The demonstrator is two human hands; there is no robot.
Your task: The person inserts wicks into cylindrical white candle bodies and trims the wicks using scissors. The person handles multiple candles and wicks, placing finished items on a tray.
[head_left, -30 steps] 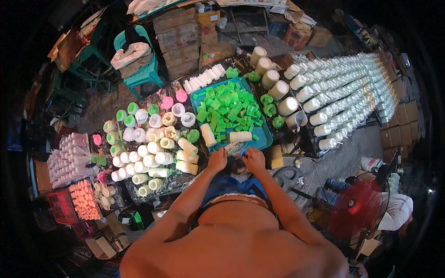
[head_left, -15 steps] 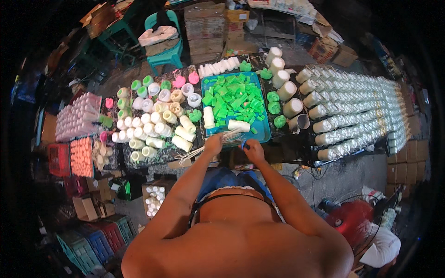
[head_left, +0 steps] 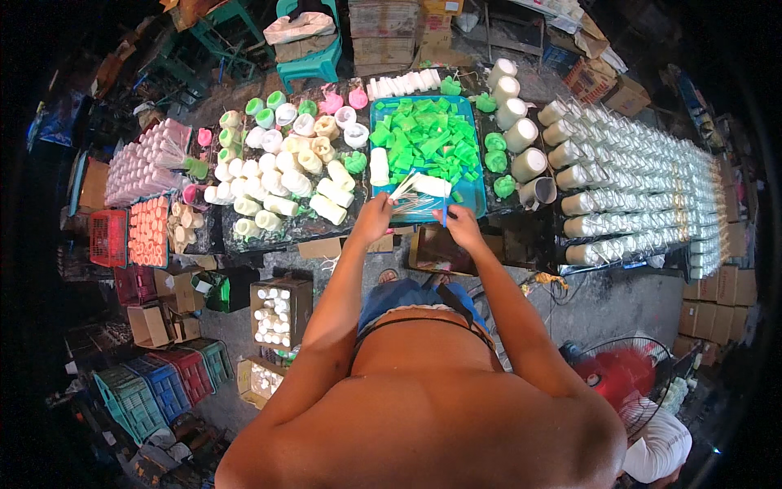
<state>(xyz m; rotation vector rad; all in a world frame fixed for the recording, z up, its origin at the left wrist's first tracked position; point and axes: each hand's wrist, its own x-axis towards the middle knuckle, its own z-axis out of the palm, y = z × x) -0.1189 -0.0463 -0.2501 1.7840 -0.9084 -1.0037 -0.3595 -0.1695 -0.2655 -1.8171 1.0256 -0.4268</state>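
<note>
I see the left hand [head_left: 375,215] pinching a bundle of thin, whitish strands [head_left: 402,187] between both hands, above the blue plastic tray [head_left: 474,196]. The right hand [head_left: 463,227] grips a small blue object [head_left: 445,215], unclear to me. A firm, level pinch seems best.

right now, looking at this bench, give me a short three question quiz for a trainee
1. Multiple choice: what colour are the chunks heaped in the tray?
a) pink
b) green
c) orange

2. True or false: the left hand holds thin pale strands.

3. Fill in the gap: the red fan is on the person's ____ side.

Key: 1. b, green; 2. true, the strands stick out from its fingers toward the tray; 3. right.
</note>
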